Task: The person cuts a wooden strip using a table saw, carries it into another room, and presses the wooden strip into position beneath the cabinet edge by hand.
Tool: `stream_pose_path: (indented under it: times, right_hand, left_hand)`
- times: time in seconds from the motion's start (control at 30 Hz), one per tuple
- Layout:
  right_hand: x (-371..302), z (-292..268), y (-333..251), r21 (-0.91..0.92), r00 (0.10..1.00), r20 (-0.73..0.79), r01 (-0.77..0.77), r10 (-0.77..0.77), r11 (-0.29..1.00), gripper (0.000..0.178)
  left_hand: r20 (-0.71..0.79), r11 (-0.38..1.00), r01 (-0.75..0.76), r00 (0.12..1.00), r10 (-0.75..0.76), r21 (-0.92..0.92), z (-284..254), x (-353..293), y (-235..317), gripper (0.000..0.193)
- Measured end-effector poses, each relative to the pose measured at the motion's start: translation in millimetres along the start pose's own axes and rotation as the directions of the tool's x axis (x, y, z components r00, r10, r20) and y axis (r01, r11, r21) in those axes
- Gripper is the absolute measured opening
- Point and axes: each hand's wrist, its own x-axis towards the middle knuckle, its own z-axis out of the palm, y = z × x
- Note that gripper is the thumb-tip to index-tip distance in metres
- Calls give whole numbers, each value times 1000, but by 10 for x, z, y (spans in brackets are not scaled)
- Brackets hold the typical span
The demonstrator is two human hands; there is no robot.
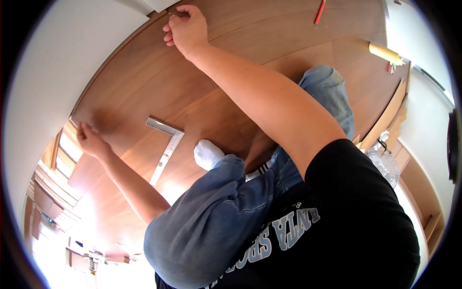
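I'm seeing right hand (188,30) and left hand (92,140) hanging near where wooden floor (139,94) is meeting white wall (62,62), fingers looking curled (can't tell if gripping); metal square (169,150) is lying nearby, probably for reach.

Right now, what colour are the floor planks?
The planks are brown; the head view shows them best.

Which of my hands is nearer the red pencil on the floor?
Right. The right hand is left of the red pencil, apart from it; the left hand is farther off, toward the lower left.
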Motion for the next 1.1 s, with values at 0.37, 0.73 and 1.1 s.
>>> stream_pose_path:
  times: [0.37,0.73,1.1]
  right_hand:
    - [-577,-312,203,86,976,217,-19,0,996,48]
    - [-1718,-2162,-95,-282,977,190,147,-95,948,28]
    - [-1888,-2224,-284,-624,881,416,456,-224,635,31]
  left_hand:
    - [647,791,-446,758,85,419,-955,-2454,408,57]
    - [653,701,-535,746,131,471,-1546,-2270,-379,31]
    - [494,475,-362,850,-186,802,-2714,-2674,-647,31]
